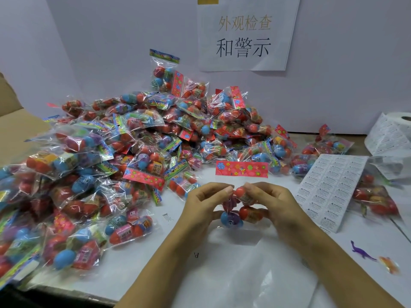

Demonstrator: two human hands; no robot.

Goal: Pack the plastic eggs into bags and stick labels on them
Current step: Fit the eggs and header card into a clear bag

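Your left hand [203, 204] and right hand [270, 204] both curl around one clear plastic bag of red, blue and purple plastic eggs [239, 206], thumbs and fingertips pinching it from either side just above the white table [138, 263]. Through the film you see about four eggs in two rows: a red one with a printed band at the top, a purple one beside it, a blue-and-purple one at 7 o'clock and a red one at 5 o'clock. The bag stands roughly upright, its long axis running from 6 to 12 o'clock, and its red flowered paper header card [242, 168] sits at the 12 o'clock end, lying level and facing you.

At 3 o'clock from the grip a white sheet of small printed warning labels [331, 192] lies on the table, partly over another filled bag [375, 201]. Farther toward 2 o'clock sits a white roll of labels [391, 134]. From 9 to 12 o'clock a big heap of filled egg bags [124, 156] covers the table up to the wall. At 12 o'clock on the wall hangs a white paper sign with Chinese characters [244, 38]. At 4 o'clock lie a small purple toy dinosaur [361, 252] and an orange toy [389, 264] beside it.
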